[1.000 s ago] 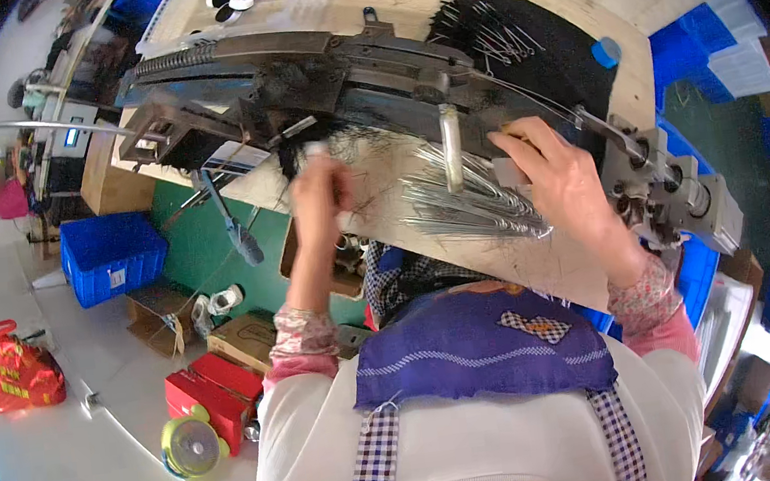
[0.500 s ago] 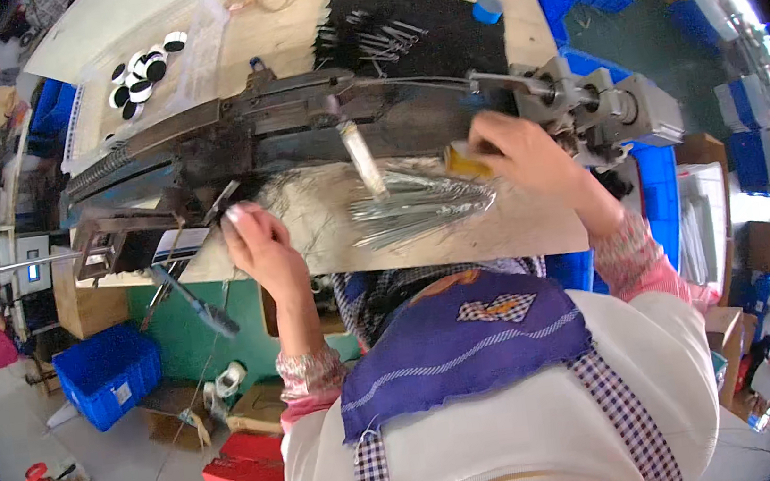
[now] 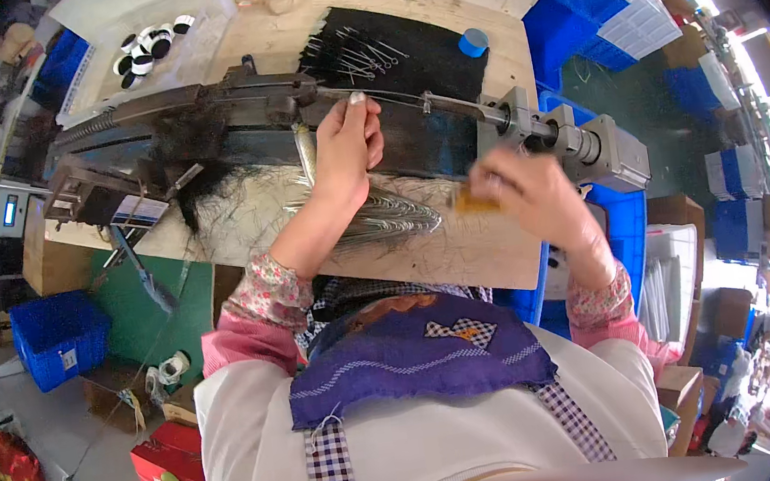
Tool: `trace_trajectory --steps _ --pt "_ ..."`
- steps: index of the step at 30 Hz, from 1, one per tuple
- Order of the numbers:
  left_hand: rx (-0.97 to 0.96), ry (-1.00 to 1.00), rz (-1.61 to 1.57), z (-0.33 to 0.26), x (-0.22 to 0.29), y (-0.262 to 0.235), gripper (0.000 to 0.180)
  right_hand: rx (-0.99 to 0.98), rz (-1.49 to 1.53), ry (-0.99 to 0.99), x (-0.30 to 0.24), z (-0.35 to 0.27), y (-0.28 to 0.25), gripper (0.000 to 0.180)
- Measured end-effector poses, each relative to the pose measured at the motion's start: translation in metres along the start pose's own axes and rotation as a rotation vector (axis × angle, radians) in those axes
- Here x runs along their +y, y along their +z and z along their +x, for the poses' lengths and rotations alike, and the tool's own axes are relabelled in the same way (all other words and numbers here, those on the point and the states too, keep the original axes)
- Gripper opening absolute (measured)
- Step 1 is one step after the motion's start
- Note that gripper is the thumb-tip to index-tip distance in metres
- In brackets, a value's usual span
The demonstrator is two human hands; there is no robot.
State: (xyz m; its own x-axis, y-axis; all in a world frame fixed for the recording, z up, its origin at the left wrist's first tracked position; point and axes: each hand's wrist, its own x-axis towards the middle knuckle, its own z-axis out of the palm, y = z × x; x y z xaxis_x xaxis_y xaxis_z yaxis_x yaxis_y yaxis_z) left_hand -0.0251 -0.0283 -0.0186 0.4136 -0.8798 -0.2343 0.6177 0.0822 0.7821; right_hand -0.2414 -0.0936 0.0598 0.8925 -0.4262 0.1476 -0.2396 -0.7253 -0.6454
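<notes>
My left hand (image 3: 348, 148) is over the long metal machine (image 3: 251, 145), thumb and fingertips pinched at a thin rod (image 3: 395, 97) that runs toward the chuck at the right. Whatever is between those fingertips is too small to make out. My right hand (image 3: 536, 193), smeared by motion, is low over the table's right part with its fingers closed on a small yellow object (image 3: 474, 201). Between the hands lies a bundle of bent metal wires (image 3: 396, 215). Loose black bristles (image 3: 209, 194) gather at the machine's left front, and fine strands litter the wood.
Behind the machine a black cloth (image 3: 441, 68) bears several looped wire pieces, with a blue round cap (image 3: 473, 41) at its edge. A clear tray (image 3: 203, 57) holds white-and-black rolls. The grey chuck unit (image 3: 598, 148) juts right, above a blue bin (image 3: 630, 222).
My left hand has moved right and away from me, from the bristles to the rod. My right hand has come lower, still with the yellow object. The whole view has shifted slightly.
</notes>
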Motion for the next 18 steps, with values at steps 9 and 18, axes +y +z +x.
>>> trace_trajectory --steps 9,18 --pt "0.022 0.007 0.057 0.001 0.005 -0.002 0.025 -0.12 -0.208 -0.136 0.033 0.152 0.039 0.026" --pt "-0.106 0.046 0.096 0.001 -0.001 -0.021 0.033 -0.298 0.423 0.234 0.021 0.153 0.01 0.023"
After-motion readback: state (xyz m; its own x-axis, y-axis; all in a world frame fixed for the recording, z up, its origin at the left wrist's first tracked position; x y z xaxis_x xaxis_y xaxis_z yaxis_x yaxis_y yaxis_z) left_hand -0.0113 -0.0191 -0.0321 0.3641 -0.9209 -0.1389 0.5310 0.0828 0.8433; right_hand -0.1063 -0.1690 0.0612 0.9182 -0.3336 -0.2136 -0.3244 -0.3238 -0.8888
